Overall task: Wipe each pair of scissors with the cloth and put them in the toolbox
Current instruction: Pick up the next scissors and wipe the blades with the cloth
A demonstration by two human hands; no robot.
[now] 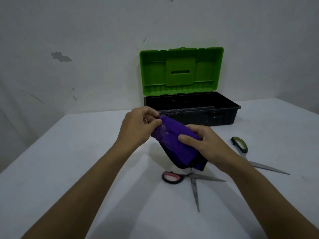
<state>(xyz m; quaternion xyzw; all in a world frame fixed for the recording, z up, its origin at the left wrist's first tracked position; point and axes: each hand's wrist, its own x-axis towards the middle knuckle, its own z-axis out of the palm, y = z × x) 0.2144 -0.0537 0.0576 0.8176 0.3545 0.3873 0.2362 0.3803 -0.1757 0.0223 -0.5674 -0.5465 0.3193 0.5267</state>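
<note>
- Hands at frame centre: left hand (138, 125) pinches and right hand (205, 144) grips a folded purple cloth (176, 145).
- Pink-handled steel scissors (188, 178) and green-handled steel scissors (248, 154) lie unwiped on the white table (69, 161), lower right.
- Open green-lidded black plastic toolbox (189, 109), upper centre, appears empty.

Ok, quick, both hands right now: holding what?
Left hand: pinches the purple cloth's top edge.
Right hand: grips the same cloth lower down.

head cam | looks forward-down | close over hands (172, 135) | single view
</note>
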